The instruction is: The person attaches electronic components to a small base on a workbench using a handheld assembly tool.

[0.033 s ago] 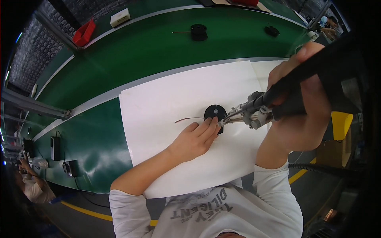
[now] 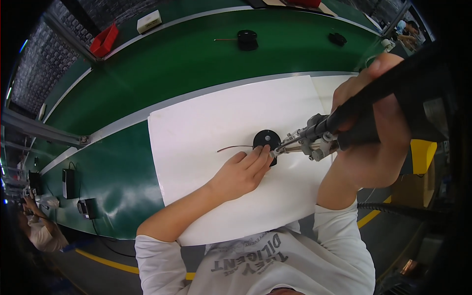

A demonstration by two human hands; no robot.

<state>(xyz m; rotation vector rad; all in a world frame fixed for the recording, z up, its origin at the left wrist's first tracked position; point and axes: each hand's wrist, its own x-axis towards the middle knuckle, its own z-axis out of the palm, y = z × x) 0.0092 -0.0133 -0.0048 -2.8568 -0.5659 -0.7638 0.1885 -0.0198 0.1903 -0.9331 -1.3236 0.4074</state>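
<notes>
A black round part (image 2: 264, 136) with a small pale centre lies on the white sheet (image 2: 211, 118); a thin reddish wire (image 2: 235, 147) runs out from its left side. My left hand (image 2: 240, 176) is closed on the part's near edge, its fingertips pressed together on top. My right hand (image 2: 376, 157) is wrapped round a black electric screwdriver (image 2: 322, 136) with a jointed metal nose. That nose slants down to the left, and its tip meets the part's right edge beside my left fingertips. Whether a screw sits at the tip is hidden.
Another black round part (image 2: 247, 40) with a wire and a small black piece (image 2: 337, 39) rest on the green bench (image 2: 187, 54) beyond. A red bin (image 2: 104, 41) and a white box (image 2: 149, 22) stand far left. Black devices (image 2: 69, 183) sit at left. A yellow bin (image 2: 422, 155) is at right.
</notes>
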